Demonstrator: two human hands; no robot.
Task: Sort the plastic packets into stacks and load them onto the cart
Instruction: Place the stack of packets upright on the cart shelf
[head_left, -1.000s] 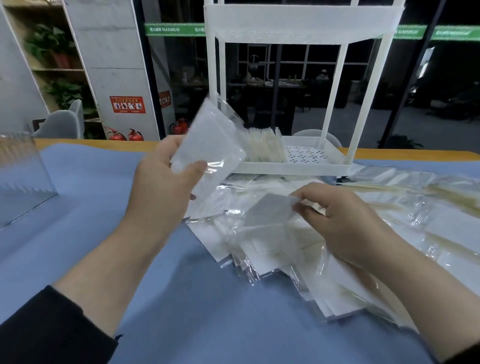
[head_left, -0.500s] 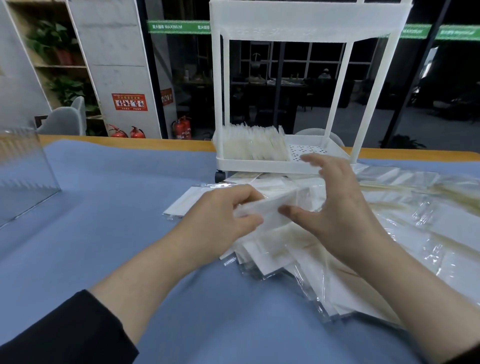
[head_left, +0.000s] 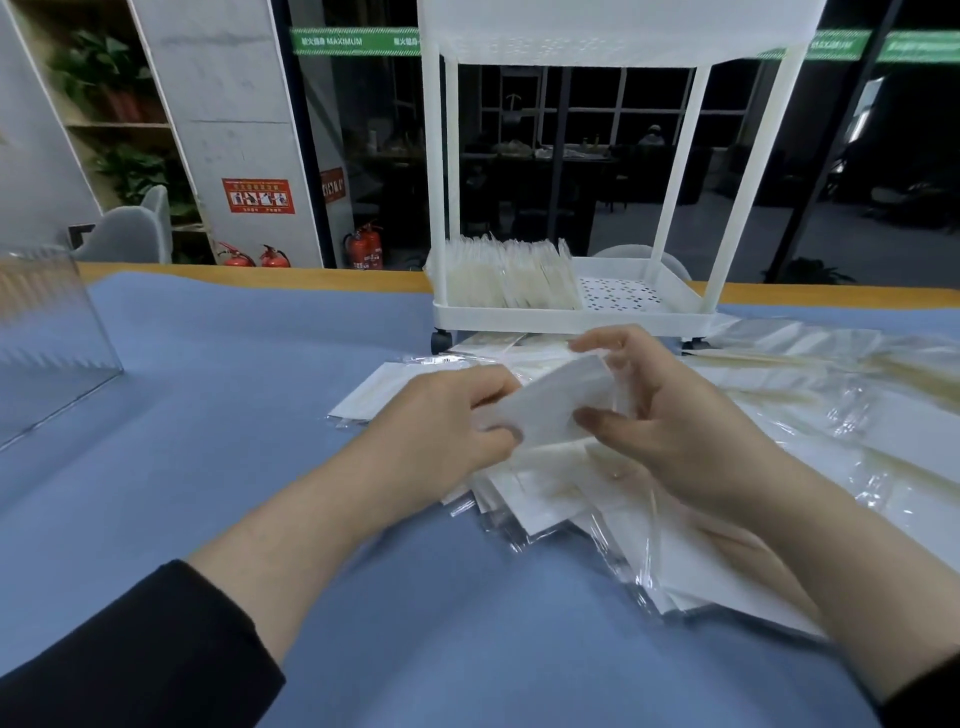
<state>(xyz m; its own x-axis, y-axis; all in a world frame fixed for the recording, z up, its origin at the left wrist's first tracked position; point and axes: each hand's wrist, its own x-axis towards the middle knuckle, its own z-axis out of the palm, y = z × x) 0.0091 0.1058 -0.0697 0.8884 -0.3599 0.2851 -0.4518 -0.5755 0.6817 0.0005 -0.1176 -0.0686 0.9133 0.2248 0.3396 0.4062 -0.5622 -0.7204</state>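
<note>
Change noted: the left hand (head_left: 447, 421), a second ago raised with one clear plastic packet, has come down to meet the right hand (head_left: 670, 415) over the pile. Both now pinch a small stack of white-filled clear plastic packets (head_left: 550, 402), left fingers closed on its near end, right thumb and fingers clasping the far end. Judged: squaring the gathered stack ahead of loading.

Count:
- Hands: two, both gripping the stack.
- Held stack: one; packet number inside cannot be told.
- Loose packets (head_left: 597, 499) on the blue table cover (head_left: 234, 415): many, overlapping, uncountable.
- White plastic wheeled cart (head_left: 571, 317): one, just behind the hands.
- Row of packets standing on its lower shelf (head_left: 509, 275): one.
</note>
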